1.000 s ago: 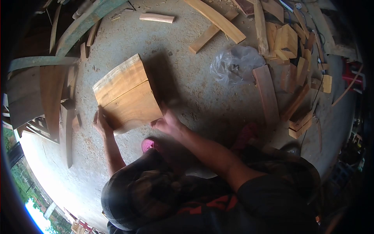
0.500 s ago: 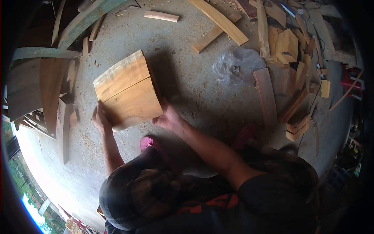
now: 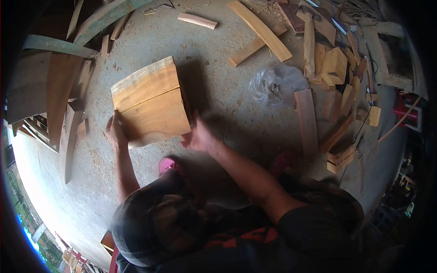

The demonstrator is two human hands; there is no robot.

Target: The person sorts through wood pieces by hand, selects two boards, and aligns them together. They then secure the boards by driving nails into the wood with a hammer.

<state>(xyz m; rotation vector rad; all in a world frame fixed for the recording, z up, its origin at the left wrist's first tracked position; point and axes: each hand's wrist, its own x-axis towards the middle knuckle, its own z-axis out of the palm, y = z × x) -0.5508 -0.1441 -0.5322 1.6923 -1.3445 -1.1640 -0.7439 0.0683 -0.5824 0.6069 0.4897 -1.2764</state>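
Observation:
A wide wooden board (image 3: pixel 150 102) with a dark line or gap across it is held above the concrete floor, its pale rough edge facing away from me. My left hand (image 3: pixel 116 132) grips its left edge near the lower corner, with the fingers partly under the wood. At the lower right corner, my right hand (image 3: pixel 199 135) is closed on the board, its fingertips partly hidden beneath it. The board casts a shadow on the floor to its right.
A crumpled clear plastic bag (image 3: pixel 277 85) lies right of centre. Beyond it is a pile of wood blocks (image 3: pixel 334 66). Two crossed planks (image 3: pixel 261 32) lie ahead. Large panels (image 3: pixel 61 91) lean at the left. My pink shoes (image 3: pixel 169 165) are below the board.
The board and both hands have shifted slightly, the board now a little less tilted in view. The whole view has turned slightly. Both hands keep their hold.

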